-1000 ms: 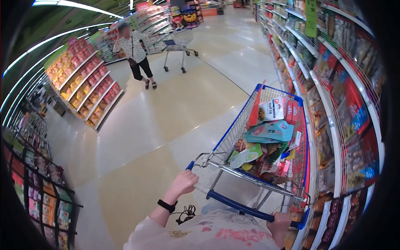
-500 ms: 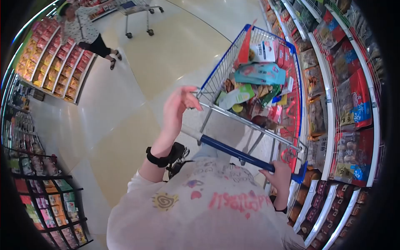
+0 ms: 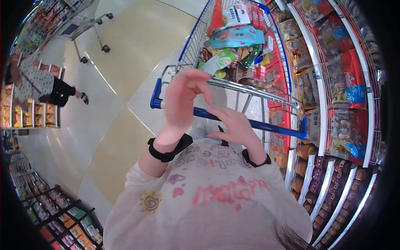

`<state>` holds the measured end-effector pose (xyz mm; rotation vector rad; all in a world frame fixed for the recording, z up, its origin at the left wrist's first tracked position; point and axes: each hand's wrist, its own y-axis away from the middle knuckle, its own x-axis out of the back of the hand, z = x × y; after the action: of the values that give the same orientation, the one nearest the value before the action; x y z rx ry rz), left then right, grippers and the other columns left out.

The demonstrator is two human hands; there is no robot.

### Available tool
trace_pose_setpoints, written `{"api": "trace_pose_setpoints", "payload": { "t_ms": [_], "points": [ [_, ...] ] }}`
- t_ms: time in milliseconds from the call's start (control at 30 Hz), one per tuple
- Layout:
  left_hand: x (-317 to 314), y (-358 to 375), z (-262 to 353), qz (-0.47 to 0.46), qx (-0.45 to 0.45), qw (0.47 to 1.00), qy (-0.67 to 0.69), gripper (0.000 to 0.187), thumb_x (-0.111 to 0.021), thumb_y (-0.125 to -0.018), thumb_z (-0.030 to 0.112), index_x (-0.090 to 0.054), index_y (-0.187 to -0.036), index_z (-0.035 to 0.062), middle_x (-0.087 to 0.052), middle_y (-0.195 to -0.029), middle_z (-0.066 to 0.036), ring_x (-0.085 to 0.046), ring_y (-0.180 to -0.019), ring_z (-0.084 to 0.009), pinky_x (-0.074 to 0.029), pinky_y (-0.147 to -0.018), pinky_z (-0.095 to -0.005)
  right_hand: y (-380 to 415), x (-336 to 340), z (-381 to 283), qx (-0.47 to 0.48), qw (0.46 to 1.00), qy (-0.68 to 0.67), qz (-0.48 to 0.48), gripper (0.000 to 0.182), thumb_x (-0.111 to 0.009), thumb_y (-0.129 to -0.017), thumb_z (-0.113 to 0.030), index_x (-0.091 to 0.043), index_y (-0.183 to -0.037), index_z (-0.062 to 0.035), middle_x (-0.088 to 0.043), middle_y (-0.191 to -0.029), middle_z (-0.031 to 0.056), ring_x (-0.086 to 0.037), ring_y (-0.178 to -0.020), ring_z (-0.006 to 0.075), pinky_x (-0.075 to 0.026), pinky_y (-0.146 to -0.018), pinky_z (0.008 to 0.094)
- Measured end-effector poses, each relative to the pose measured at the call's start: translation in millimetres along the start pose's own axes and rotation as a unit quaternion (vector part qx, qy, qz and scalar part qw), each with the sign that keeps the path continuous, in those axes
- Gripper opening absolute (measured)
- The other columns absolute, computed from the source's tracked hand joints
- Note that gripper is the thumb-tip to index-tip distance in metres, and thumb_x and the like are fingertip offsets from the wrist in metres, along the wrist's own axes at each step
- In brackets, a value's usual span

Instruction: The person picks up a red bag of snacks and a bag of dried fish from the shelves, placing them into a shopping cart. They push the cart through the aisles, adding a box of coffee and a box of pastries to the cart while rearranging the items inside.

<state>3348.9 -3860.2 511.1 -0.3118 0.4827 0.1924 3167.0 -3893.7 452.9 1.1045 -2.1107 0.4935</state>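
A blue-trimmed wire shopping cart (image 3: 287,75) stands in front of me, filled with packaged groceries. My left hand (image 3: 187,96) is raised over the left part of its blue handle (image 3: 266,126), fingers loosely bent and nothing in them. My right hand (image 3: 235,127) is off the grip, overlapping the handle's middle in this view, thumb and fingers apart and empty. In the basket lie a light-blue pouch (image 3: 237,37), a white-and-green pack (image 3: 219,61), a white box (image 3: 236,16) and a green bottle (image 3: 252,57). Black bands circle both my wrists.
Shelves of bagged goods (image 3: 348,79) run close along the right, with jars (image 3: 333,200) lower down. At the left, a person in a dotted top (image 3: 37,83) stands by a snack rack (image 3: 41,114). Another cart (image 3: 81,25) is beyond them; a black rack (image 3: 62,221) is lower left.
My right hand has let go of the handle and moved left toward my left hand. The cart appears higher and further left in view. The other person now appears further left.
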Motion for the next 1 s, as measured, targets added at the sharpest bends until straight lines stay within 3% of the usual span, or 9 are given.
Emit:
{"api": "trace_pose_setpoints", "payload": {
  "t_ms": [100,167,267,467,733,800,833,900,1000],
  "points": [
    [-2.0,-30.1,-30.2,-0.024,0.008,1.0,0.007,0.042,-0.03,-0.095,0.031,-0.054,-0.099,-0.0035,-0.056,-0.065,-0.01,-0.056,-0.061,-0.0168,-0.044,-0.062,-0.0285,-30.0,10.3,10.4,0.063,0.997,-0.036,-0.038,0.065,-0.074,-0.063,-0.045,-0.055,-0.117,-0.0128,-0.053,-0.118,0.0116,-0.053,-0.106,0.0287,-0.043,-0.086,0.0375],
    [-2.8,-58.9,-50.4,-0.037,0.042,0.992,-0.111,0.045,-0.033,-0.094,0.032,-0.057,-0.092,-0.0052,-0.056,-0.065,-0.011,-0.055,-0.058,-0.0162,-0.044,-0.06,-0.0274,-47.3,18.3,22.4,0.1,0.987,-0.074,-0.101,0.072,-0.076,-0.06,-0.046,-0.054,-0.119,-0.0125,-0.049,-0.127,0.0122,-0.048,-0.115,0.0289,-0.04,-0.092,0.0386],
    [-10.8,-92.4,-73.3,-0.049,0.057,0.991,-0.114,0.043,-0.035,-0.094,0.028,-0.059,-0.082,-0.005,-0.058,-0.068,-0.01,-0.057,-0.058,-0.0157,-0.045,-0.061,-0.0276,-76.6,31.0,30.1,0.041,0.973,-0.131,-0.184,0.071,-0.076,-0.061,-0.047,-0.054,-0.118,-0.0109,-0.048,-0.127,0.0126,-0.047,-0.116,0.0303,-0.04,-0.091,0.0383],
    [-16.8,-137.2,-101.0,-0.034,0.017,0.999,-0.009,0.038,-0.039,-0.095,0.024,-0.06,-0.08,-0.0035,-0.059,-0.068,-0.008,-0.054,-0.05,-0.0111,-0.042,-0.049,-0.0232,-112.6,17.0,66.5,0.09,0.976,-0.19,-0.058,0.069,-0.077,-0.062,-0.045,-0.056,-0.117,-0.0101,-0.057,-0.115,0.0119,-0.056,-0.104,0.0276,-0.043,-0.088,0.0363],
    [14.8,-188.6,-108.8,0.035,-0.029,0.995,-0.094,0.038,-0.042,-0.094,0.022,-0.061,-0.073,-0.0021,-0.055,-0.053,-0.004,-0.054,-0.049,-0.0092,-0.039,-0.047,-0.023,-162.4,28.5,97.0,0.024,0.944,-0.287,-0.158,0.052,-0.075,-0.064,-0.042,-0.063,-0.104,-0.0102,-0.056,-0.116,0.0086,-0.052,-0.108,0.0253,-0.041,-0.088,0.0332],
    [25.9,-188.5,-110.5,0.004,-0.04,0.947,-0.318,0.025,-0.054,-0.087,0.018,-0.058,-0.067,0.0022,-0.052,-0.052,-0.003,-0.053,-0.048,-0.0112,-0.039,-0.047,-0.0247,-170.3,20.1,110.0,0.036,0.957,-0.247,-0.145,0.049,-0.075,-0.064,-0.042,-0.064,-0.099,-0.0098,-0.058,-0.111,0.0081,-0.054,-0.104,0.0243,-0.043,-0.085,0.0328],
    [35.6,-187.9,-114.6,0.009,-0.042,0.947,-0.32,0.025,-0.054,-0.087,0.018,-0.058,-0.067,0.0022,-0.052,-0.052,-0.003,-0.053,-0.048,-0.0112,-0.039,-0.047,-0.0247,-174.2,18.4,113.5,0.047,0.969,-0.206,-0.126,0.046,-0.075,-0.064,-0.042,-0.065,-0.095,-0.0093,-0.06,-0.106,0.0076,-0.057,-0.1,0.0233,-0.044,-0.082,0.0325],
    [54.1,-189.8,-123.7,-0.1,-0.266,0.772,-0.568,0.015,-0.062,-0.076,0.009,-0.056,-0.064,0.0053,-0.051,-0.056,-0.004,-0.052,-0.05,-0.0186,-0.04,-0.046,-0.0284,-182.9,23.1,113.1,0.036,0.972,-0.174,-0.156,0.047,-0.076,-0.065,-0.037,-0.064,-0.101,-0.0092,-0.062,-0.105,0.0075,-0.057,-0.099,0.0218,-0.044,-0.084,0.0325],
    [59.6,-196.1,-132.0,-0.176,-0.331,0.689,-0.62,0.022,-0.068,-0.068,0.011,-0.049,-0.058,0.008,-0.045,-0.053,-0.005,-0.049,-0.05,-0.0223,-0.039,-0.045,-0.0296,-195.1,24.4,117.6,0.038,0.969,-0.162,-0.183,0.051,-0.078,-0.065,-0.031,-0.063,-0.108,-0.0091,-0.063,-0.103,0.0076,-0.058,-0.098,0.0201,-0.043,-0.086,0.0324]
  ]
}}
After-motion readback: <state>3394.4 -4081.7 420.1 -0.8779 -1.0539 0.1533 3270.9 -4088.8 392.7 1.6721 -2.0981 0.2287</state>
